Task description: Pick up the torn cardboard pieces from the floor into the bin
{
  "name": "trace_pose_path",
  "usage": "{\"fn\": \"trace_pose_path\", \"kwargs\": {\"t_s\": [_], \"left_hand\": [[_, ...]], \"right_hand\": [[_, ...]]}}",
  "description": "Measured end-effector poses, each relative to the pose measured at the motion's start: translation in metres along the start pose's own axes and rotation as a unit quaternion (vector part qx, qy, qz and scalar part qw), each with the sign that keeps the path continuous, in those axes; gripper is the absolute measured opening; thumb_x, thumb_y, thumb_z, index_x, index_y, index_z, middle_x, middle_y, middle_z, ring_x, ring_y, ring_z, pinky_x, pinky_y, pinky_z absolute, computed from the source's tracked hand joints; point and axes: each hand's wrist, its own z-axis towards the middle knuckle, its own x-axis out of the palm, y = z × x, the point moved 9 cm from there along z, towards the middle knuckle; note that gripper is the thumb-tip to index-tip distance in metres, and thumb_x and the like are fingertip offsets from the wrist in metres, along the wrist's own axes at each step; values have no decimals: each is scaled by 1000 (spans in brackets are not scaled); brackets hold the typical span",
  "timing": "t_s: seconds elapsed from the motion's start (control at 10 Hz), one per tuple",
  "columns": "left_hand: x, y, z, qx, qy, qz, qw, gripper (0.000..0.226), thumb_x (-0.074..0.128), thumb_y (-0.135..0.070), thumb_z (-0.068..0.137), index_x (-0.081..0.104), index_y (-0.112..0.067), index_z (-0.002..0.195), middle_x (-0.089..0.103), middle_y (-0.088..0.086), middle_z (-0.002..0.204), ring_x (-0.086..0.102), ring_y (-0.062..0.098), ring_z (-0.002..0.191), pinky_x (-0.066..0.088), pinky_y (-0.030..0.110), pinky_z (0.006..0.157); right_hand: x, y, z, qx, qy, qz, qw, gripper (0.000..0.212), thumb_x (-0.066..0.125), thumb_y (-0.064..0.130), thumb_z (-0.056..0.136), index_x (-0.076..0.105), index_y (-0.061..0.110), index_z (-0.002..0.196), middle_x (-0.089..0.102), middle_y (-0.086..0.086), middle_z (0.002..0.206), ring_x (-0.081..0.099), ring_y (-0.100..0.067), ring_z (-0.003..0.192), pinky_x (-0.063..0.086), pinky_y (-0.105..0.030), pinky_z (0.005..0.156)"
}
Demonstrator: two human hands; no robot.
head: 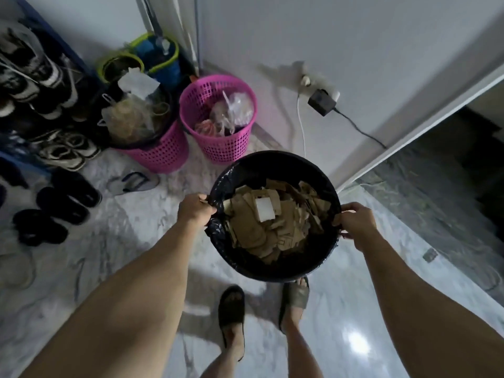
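Observation:
A round bin [275,162] lined with a black bag hangs above the marble floor, held between both hands. Several torn brown cardboard pieces [275,225] fill it, one with a white label on top. My left hand [194,209] grips the bin's left rim. On the right rim my right hand [356,220] is closed. My two feet in dark sandals stand just under the bin. No cardboard lies on the visible floor.
Two pink mesh baskets [231,148] with rubbish stand ahead by the wall, a mop bucket [161,64] behind them. Shoes and sandals [62,203] line the left side. A plugged adapter and cable [321,102] hang on the wall. A doorway threshold [425,203] opens at right.

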Motion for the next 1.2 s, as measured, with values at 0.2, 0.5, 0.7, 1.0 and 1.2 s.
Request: {"fn": "trace_pose_path", "kwargs": {"t_s": [0.2, 0.5, 0.7, 1.0, 1.2], "left_hand": [[86, 35, 156, -31, 19, -14, 999, 23, 78, -5, 75, 69, -26, 72, 75, 7, 85, 73, 28, 85, 62, 48, 79], [137, 20, 241, 22, -3, 6, 1000, 11, 73, -10, 77, 73, -19, 83, 75, 11, 87, 72, 30, 85, 60, 43, 78], [133, 17, 232, 17, -16, 7, 1000, 19, 71, -6, 83, 75, -15, 99, 75, 12, 94, 71, 31, 92, 55, 38, 82], [133, 8, 210, 3, -42, -27, 999, 21, 72, -12, 82, 72, -20, 101, 70, 6, 96, 67, 27, 93, 54, 38, 83], [105, -26, 131, -11, -105, -115, 988, 17, 67, -15, 88, 71, -19, 104, 72, 7, 101, 69, 26, 88, 58, 39, 86]], "right_hand": [[54, -10, 147, -5, -8, -11, 1000, 33, 64, -12, 65, 65, 16, 82, 61, -16, 75, 56, -28, 65, 47, -37, 62], [92, -16, 260, -1, -19, -4, 1000, 37, 64, -10, 60, 66, 14, 88, 65, -16, 83, 60, -30, 68, 52, -39, 61], [90, -8, 258, 3, 1, -21, 1000, 37, 65, -13, 63, 68, 13, 89, 68, -17, 88, 62, -29, 69, 53, -35, 60], [86, -4, 245, -17, -5, -76, 997, 49, 68, 6, 67, 69, 19, 114, 70, -10, 101, 68, -34, 92, 60, -45, 80], [62, 41, 172, -48, 65, -117, 990, 21, 69, 6, 74, 70, 12, 94, 66, -11, 91, 60, -29, 84, 51, -39, 76]]}}
